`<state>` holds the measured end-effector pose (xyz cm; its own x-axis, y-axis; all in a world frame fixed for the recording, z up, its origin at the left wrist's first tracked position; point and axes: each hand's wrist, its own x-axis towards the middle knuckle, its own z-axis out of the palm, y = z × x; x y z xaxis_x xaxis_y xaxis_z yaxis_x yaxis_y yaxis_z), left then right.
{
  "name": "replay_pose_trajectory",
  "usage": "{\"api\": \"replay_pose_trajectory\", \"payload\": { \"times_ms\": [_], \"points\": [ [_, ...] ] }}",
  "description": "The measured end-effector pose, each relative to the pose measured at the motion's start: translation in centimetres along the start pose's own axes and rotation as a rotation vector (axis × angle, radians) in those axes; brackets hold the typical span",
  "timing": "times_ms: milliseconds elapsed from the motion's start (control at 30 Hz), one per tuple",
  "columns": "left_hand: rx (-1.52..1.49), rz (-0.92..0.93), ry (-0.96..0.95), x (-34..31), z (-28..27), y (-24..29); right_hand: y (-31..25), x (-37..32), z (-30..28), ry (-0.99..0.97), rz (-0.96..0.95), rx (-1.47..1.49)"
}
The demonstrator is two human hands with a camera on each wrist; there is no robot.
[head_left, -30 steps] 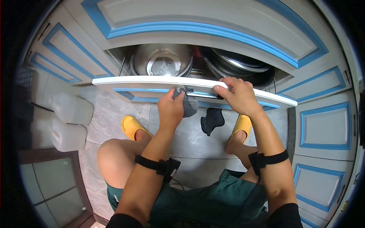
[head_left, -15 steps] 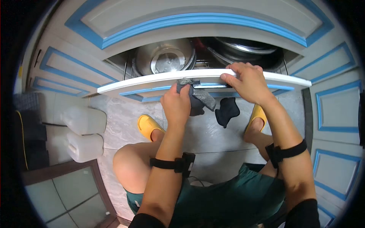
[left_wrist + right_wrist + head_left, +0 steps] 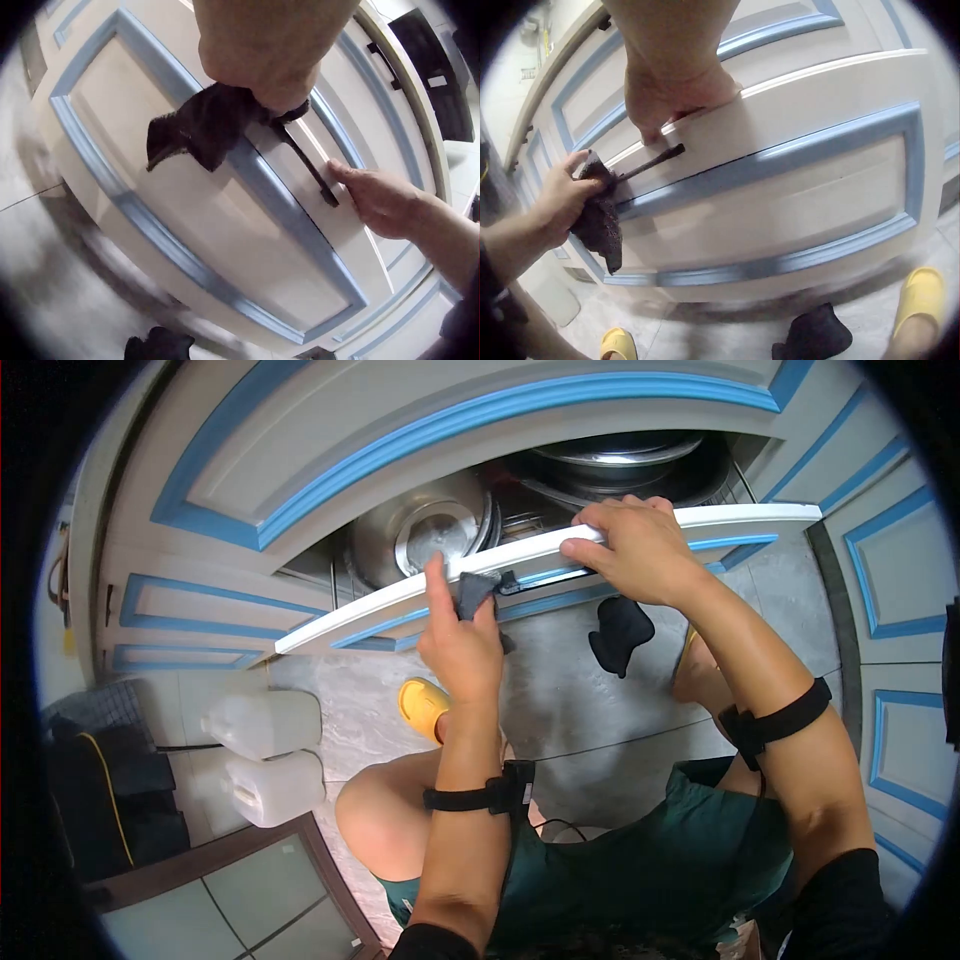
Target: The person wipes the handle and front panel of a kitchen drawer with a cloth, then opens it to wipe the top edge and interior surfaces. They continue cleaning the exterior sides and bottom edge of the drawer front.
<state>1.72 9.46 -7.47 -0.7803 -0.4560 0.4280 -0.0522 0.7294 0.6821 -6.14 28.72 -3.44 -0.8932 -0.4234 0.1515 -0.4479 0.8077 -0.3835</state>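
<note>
Blue-trimmed pale cabinets border a grey tiled floor.

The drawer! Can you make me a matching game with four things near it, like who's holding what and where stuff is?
Things:
1. Left hand
2. Right hand
3. Silver bowl
4. Yellow shoe

Places and jobs:
A. Inside the open drawer
B. Gripping the top edge of the drawer front, with no cloth
C. Worn on a foot
D. Holding the dark grey cloth

Right pairs: 1-D, 2-B, 3-A, 4-C.
</note>
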Motion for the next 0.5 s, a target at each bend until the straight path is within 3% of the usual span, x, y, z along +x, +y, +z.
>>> {"api": "replay_pose_trajectory", "payload": {
  "times_ms": [233, 333, 500],
  "points": [
    [-0.335, -0.058, -0.115, 0.7, 0.8, -1.2, 0.1, 0.0, 0.1, -0.009, 0.001, 0.029],
    [-0.311, -0.087, -0.150, 0.9, 0.5, -0.6, 0.0, 0.0, 0.1, -0.006, 0.012, 0.008],
    [-0.159, 0.072, -0.077, 0.5, 1.1, -1.5, -0.1, 0.0, 0.1, -0.032, 0.031, 0.011]
  ]
}}
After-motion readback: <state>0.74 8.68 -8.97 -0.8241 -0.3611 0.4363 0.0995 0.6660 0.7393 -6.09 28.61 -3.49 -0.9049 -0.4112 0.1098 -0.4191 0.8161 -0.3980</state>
